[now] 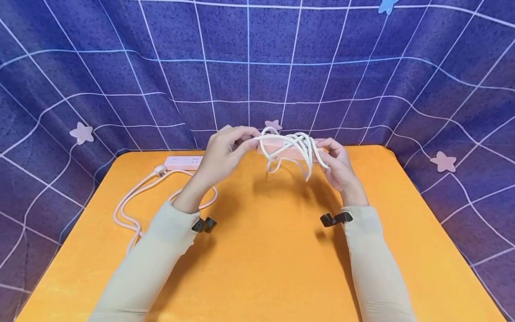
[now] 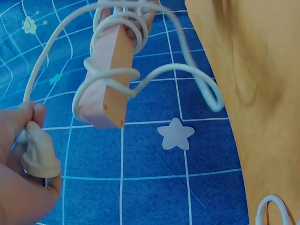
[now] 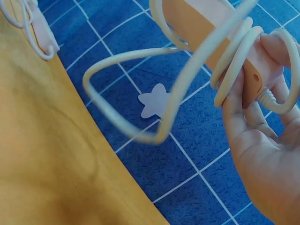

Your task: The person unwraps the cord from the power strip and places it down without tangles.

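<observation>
A pink power strip (image 1: 264,146), with its white cord (image 1: 307,163) wound loosely around it, hangs in the air over the far part of the table. My right hand (image 1: 339,165) grips the strip's right end, where the cord comes out beside the fingers (image 3: 233,110). In the left wrist view my left hand (image 2: 21,159) holds the cord's plug (image 2: 40,152) and pinches the cord just above it. From there the cord arcs across to the strip (image 2: 105,75), and a slack loop (image 3: 124,129) dangles below.
A second pink power strip (image 1: 177,162) lies at the table's far left, its plug (image 1: 160,170) against its left end. Its pink cord (image 1: 124,203) curves over the orange table (image 1: 273,268), passing partly behind my left arm. A blue gridded curtain (image 1: 269,80) surrounds the table's back and sides.
</observation>
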Action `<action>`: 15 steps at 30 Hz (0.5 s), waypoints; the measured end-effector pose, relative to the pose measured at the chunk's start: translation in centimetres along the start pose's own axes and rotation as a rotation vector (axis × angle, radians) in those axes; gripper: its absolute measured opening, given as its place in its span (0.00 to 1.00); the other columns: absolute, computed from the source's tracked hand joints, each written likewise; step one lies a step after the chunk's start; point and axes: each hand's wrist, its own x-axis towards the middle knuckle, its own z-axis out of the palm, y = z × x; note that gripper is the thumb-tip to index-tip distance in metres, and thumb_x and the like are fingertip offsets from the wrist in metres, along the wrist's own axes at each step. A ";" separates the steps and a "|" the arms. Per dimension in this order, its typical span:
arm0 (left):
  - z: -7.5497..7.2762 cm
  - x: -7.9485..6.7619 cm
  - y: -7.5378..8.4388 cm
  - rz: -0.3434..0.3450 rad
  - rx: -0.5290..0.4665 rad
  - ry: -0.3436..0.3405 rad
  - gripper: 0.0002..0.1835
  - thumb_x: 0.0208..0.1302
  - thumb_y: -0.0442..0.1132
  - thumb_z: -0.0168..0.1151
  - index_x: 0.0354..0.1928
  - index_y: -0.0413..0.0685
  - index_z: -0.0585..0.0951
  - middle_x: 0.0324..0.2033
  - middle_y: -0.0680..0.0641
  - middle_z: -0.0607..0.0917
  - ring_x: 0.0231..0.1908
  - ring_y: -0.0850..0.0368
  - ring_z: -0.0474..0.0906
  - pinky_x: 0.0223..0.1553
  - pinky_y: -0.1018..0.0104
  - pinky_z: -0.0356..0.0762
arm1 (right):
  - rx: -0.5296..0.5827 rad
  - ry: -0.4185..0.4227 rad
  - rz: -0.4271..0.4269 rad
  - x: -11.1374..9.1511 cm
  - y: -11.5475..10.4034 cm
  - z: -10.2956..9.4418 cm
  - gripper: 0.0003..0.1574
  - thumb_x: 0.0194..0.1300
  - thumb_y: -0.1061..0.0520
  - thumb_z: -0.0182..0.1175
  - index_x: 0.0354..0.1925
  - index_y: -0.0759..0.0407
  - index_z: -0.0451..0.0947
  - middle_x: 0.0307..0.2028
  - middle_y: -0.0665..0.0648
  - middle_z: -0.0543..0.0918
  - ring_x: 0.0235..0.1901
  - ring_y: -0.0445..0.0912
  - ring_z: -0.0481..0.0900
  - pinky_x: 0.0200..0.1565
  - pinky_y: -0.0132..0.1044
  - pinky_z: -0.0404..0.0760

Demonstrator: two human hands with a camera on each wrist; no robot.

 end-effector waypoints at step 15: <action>0.2 -1.3 0.0 0.056 0.005 -0.114 0.07 0.75 0.42 0.68 0.50 0.56 0.91 0.30 0.59 0.83 0.34 0.59 0.69 0.36 0.64 0.67 | 0.046 0.088 -0.035 0.1 -0.2 0.4 0.16 0.68 0.76 0.57 0.39 0.58 0.84 0.51 0.56 0.82 0.45 0.44 0.86 0.44 0.32 0.87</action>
